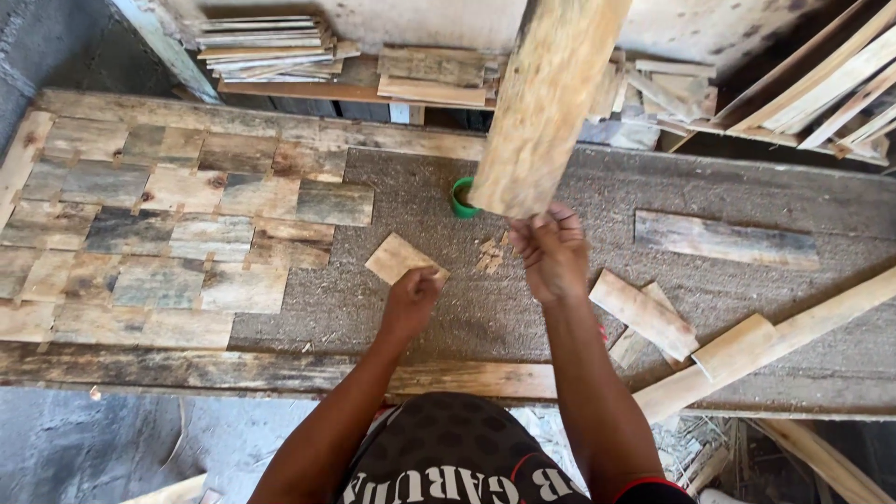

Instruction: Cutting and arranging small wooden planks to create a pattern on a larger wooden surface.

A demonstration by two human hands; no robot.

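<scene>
While right hand (553,252) grips the upright plank (546,103), left hand (409,301) pinches a small wood tile (399,258); placing beside the laid tiles (168,233) looks next.

No packages, labels, signs or screens appear in this view of the workbench. The only lettering is a white print on the person's dark shirt (448,467), at the near edge, centre.

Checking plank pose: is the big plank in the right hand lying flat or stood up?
Stood up. The plank rises toward the camera, its lower end pinched in the right hand above the board.
</scene>
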